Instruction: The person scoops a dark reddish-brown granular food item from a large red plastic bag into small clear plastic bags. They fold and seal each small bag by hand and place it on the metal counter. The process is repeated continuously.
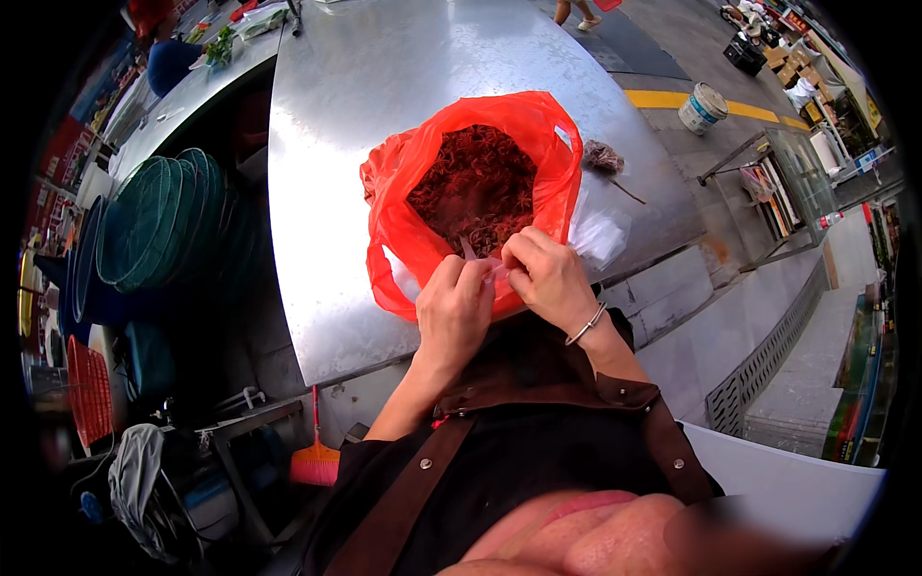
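Note:
A red plastic carrier bag stands wide open on the metal tabletop. Inside it lies a heap of reddish-brown star anise. At the bag's near rim, my left hand and my right hand pinch a small clear plastic bag between their fingertips. Its lower part is hard to make out against the red plastic. Just right of the red bag are loose clear plastic bags. Beyond them lies a small clear bag with dark contents, a thin stick beside it.
Stacked green mesh baskets and a red plastic basket are at the left. A broom stands below the table's near left corner. On the right are a paint bucket and a glass-sided stand. Another person is far left.

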Demonstrator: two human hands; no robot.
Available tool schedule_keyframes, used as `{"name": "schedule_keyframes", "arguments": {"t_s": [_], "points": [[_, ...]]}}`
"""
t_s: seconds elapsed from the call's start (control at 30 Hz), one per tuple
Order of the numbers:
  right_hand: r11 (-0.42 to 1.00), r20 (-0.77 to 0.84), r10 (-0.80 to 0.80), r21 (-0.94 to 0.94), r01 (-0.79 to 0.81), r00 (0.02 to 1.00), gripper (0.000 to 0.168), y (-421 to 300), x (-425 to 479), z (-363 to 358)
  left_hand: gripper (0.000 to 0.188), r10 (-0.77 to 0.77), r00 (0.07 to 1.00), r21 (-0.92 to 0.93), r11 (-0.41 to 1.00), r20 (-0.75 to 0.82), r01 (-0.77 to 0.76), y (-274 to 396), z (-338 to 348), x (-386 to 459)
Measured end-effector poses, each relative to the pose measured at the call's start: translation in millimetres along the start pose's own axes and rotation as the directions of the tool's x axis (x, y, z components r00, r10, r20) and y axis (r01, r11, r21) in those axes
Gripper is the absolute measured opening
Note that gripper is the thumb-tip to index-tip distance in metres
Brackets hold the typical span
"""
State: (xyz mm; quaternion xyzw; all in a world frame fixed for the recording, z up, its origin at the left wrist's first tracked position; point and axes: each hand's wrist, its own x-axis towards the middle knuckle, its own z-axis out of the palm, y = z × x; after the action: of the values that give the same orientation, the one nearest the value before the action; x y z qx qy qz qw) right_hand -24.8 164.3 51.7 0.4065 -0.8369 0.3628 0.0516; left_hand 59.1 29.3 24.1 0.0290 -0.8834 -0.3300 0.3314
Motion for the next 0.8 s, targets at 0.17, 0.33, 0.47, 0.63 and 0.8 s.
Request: {"name": "schedule_keyframes", "arguments": {"t_s": [0.17, 0.33, 0.47, 0.63, 0.8], "points": [[0.909, 0.249, 0.025, 0.397, -0.126, 0.968, 0.014, 15, 22, -12, 0.009, -0.154, 0.988, -0.105, 0.982, 0.027, 0.156, -10, -6, 1], [0.954, 0.180, 0.260, 0.104, -0.281, 0.949, 0.026, 68, 66, 7, 0.010, -0.303, 0.953, -0.158, 0.940, 0.025, 0.303, -20, -3, 8], [0.911, 0.214, 0.309, -0.347, -0.223, 0.927, 0.065, 109, 98, 34, 0.011, -0.291, 0.956, -0.105, 0.950, 0.033, 0.293, -31, 8, 18], [0.887, 0.196, 0.233, -0.445, -0.125, 0.952, 0.074, 104, 97, 70, 0.012, -0.347, 0.936, -0.022, 0.937, 0.059, 0.349, -39, 15, 23], [0.898, 0.177, 0.199, -0.427, -0.107, 0.964, 0.051, 110, 81, 76, 0.016, -0.334, 0.939, 0.040, 0.943, 0.085, 0.331, -42, 14, 34]]}}
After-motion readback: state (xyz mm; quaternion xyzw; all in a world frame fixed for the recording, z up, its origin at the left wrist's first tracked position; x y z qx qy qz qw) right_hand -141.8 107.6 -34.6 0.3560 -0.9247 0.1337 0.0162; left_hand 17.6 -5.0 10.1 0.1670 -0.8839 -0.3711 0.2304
